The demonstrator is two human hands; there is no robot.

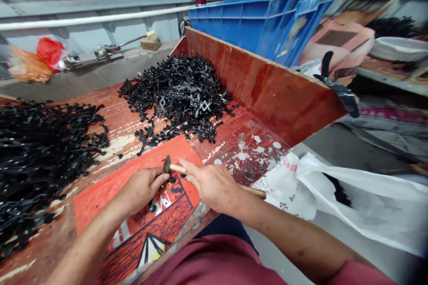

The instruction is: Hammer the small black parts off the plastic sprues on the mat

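My right hand (212, 183) is closed round the wooden handle of a small hammer (174, 168), whose dark head sits just above a red printed sheet (133, 173) on the worn red worktable (234, 142). My left hand (143, 187) is closed on a small black plastic part (164, 183) lying on the sheet, right under the hammer head. Another small black part (152, 208) lies on the sheet near my left wrist.
One heap of black plastic parts (182, 93) lies mid-table, and another (36, 151) at the left. A red wooden side board (267, 84) walls the right edge. Behind it stands a blue crate (264, 18). A white plastic bag (334, 196) hangs at the right.
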